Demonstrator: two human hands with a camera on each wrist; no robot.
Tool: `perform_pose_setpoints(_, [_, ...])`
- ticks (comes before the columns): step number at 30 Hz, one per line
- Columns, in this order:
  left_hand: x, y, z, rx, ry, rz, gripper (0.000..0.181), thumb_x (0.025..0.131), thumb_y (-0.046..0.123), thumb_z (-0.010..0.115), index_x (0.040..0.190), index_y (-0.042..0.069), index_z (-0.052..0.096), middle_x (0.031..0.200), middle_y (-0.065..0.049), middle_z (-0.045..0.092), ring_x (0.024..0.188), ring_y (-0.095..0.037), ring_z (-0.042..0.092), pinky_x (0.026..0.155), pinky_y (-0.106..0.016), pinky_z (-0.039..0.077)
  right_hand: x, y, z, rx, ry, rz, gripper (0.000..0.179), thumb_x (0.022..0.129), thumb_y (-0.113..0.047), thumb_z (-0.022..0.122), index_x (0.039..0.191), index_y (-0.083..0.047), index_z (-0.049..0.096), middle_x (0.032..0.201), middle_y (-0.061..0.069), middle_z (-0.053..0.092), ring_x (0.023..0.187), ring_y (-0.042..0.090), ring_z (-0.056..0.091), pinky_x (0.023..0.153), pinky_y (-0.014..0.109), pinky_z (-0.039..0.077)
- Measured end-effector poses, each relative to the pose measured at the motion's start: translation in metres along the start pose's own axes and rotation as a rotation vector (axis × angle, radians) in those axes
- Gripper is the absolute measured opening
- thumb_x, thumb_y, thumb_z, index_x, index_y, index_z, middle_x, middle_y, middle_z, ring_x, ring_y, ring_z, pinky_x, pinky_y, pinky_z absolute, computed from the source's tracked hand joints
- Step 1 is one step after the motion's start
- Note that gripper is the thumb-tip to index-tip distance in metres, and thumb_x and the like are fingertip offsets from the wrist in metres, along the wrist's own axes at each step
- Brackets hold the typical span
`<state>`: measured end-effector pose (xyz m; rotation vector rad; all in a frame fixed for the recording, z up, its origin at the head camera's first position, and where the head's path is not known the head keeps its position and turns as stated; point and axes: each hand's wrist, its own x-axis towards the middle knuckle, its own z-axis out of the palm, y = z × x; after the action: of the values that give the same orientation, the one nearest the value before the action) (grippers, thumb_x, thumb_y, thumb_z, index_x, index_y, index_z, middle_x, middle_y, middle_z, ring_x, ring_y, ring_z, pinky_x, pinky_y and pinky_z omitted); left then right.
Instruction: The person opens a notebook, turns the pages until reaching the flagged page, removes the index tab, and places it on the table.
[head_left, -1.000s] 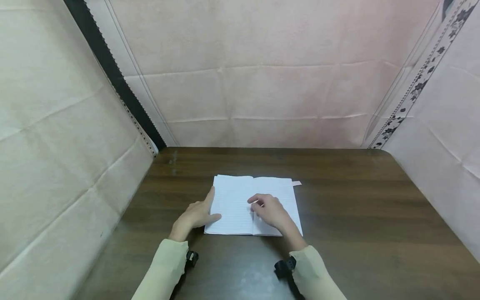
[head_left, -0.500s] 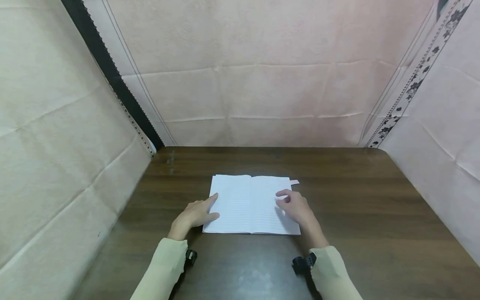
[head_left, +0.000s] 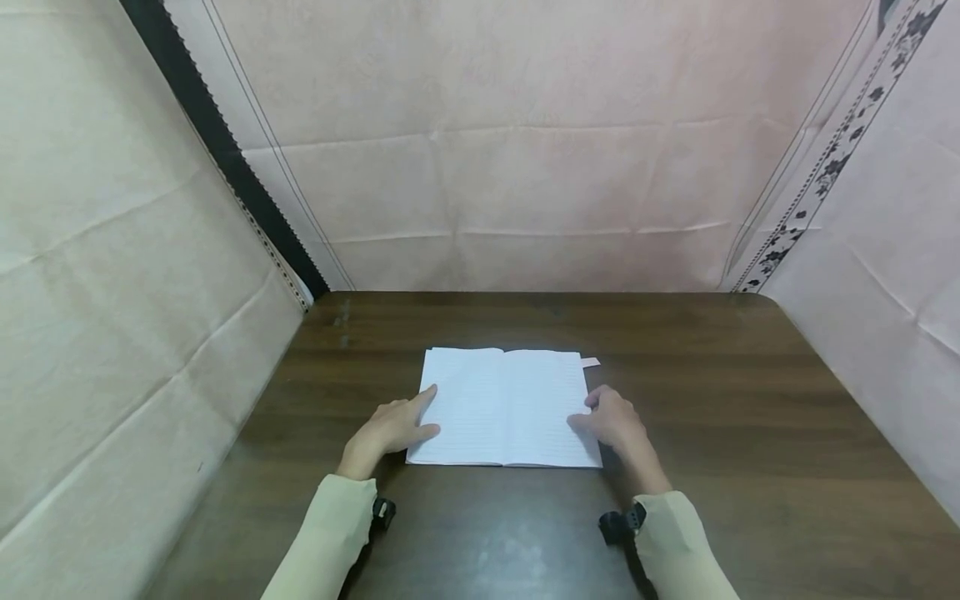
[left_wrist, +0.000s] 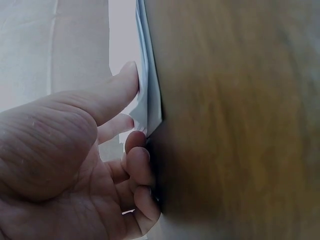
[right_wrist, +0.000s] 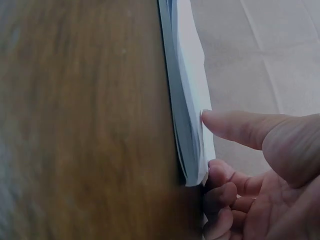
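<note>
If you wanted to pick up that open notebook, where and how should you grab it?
Probably by both outer edges, coming from each side, thumbs above and fingers beneath. The notebook lies open and flat on the table, so lifting one side might fold it. The left hand and right hand are at those edges.

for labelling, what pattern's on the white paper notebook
The white notebook has faint ruled lines, clearest in head view.

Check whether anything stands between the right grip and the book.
Nothing visible does: the right grip is at the right edge of the book, its thumb over the paper. The tab juts out near the far corner, clear of the grip.
</note>
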<state>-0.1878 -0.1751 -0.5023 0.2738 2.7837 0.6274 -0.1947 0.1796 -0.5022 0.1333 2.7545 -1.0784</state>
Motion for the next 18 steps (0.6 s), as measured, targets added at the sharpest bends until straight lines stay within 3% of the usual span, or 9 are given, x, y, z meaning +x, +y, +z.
perform_pose_setpoints(18, [0.0002, -0.0008, 0.0007, 0.012, -0.007, 0.002, 0.073, 0.1, 0.034, 0.062, 0.16, 0.013, 0.026, 0.158, -0.015, 0.036, 0.142, -0.04, 0.036, 0.111, -0.061, 0.029, 0.0046, 0.0023, 0.0008, -0.071, -0.031, 0.026, 0.059, 0.089, -0.028, 0.075, 0.131, 0.008, 0.055, 0.126, 0.029, 0.059, 0.11, 0.043, 0.058, 0.092, 0.058, 0.049])
